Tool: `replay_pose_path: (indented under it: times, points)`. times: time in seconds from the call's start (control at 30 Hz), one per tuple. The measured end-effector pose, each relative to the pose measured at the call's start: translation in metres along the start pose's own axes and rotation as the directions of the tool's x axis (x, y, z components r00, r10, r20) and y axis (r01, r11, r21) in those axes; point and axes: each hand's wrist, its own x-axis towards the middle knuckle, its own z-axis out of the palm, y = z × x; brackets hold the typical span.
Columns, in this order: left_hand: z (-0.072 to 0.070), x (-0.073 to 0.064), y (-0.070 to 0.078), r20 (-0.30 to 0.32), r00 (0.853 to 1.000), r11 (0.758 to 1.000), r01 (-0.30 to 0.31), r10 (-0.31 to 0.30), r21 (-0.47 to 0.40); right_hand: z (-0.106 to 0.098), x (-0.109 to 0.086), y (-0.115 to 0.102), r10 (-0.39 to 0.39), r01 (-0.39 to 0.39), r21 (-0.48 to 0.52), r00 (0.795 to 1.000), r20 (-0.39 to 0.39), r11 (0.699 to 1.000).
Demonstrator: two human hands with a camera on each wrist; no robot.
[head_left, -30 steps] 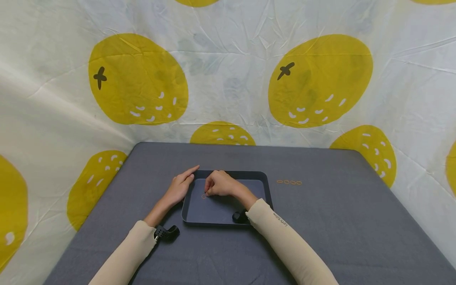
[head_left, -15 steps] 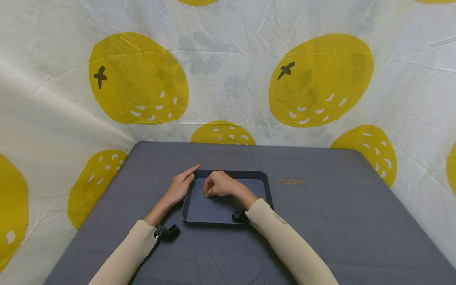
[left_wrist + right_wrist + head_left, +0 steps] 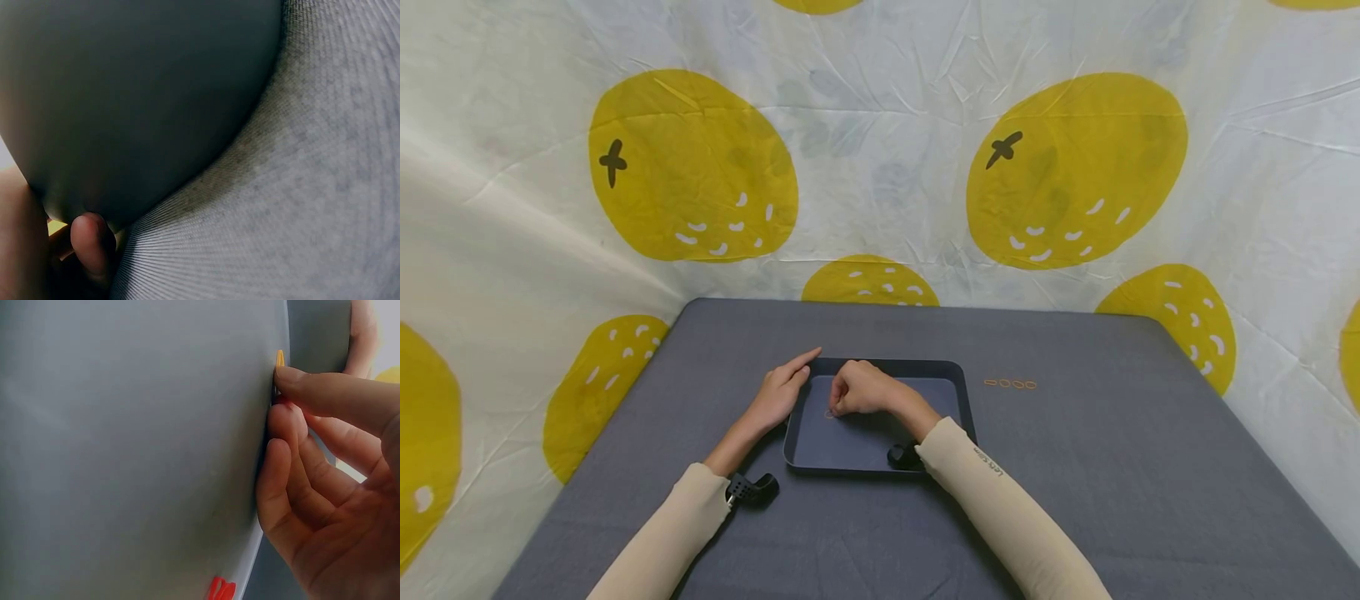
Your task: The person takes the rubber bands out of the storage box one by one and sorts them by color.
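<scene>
Step in hand, as judged: a small orange loop (image 3: 280, 357) is being handled at the floor of the dark tray (image 3: 842, 450), centre of the head frame. Whether it is being laid down or picked up can't be told.

Grip, right: the loop is being pinched between thumb and fingertip of the right hand (image 3: 865, 390), one end sticking up above the thumb in the upper right of the right wrist frame. In the head frame the loop is showing just left of the fingertips, inside the tray's left half.

Grip, left: nothing is being clamped as far as is visible; the tray's upper-left corner is being touched by the left hand (image 3: 773, 400), index finger extended. The tray is probably being steadied. Some of those fingers are being hidden.

Four more orange loops (image 3: 1010, 384) are lying in a row on the grey table (image 3: 1075, 500), right of the tray, well apart from it. A red piece (image 3: 229, 591) is being cut off by the bottom edge of the right wrist frame; identity unclear.

Next move, as judged: if laying down, a clean release is being called for, fingers parting without dragging the loop. If picking up, a firmer pinch and straight lift.
</scene>
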Motion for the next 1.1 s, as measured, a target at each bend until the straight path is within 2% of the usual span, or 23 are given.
replay_pose_path:
  times: [0.33, 0.63, 0.9, 1.1]
  points:
    - [0.000, 0.001, -0.001, -0.011, 1.000, 1.000, 0.011, -0.011, -0.012, 0.000, 0.001, 0.001, -0.001, 0.001, 0.027, 1.000, -0.004, 1.000]
    - [0.001, 0.000, 0.000, -0.006, 1.000, 1.000, 0.012, -0.012, -0.012, 0.001, 0.003, -0.003, 0.016, -0.016, -0.006, 1.000, 0.010, 1.000]
    - [0.001, 0.001, -0.001, -0.028, 1.000, 1.000, -0.007, 0.007, 0.002, 0.002, 0.003, -0.008, 0.044, -0.042, -0.063, 0.999, 0.021, 0.997]
    - [0.002, 0.000, 0.000, -0.022, 1.000, 1.000, -0.003, 0.003, 0.007, 0.002, 0.001, -0.010, 0.031, -0.029, -0.077, 0.999, 0.024, 0.997]
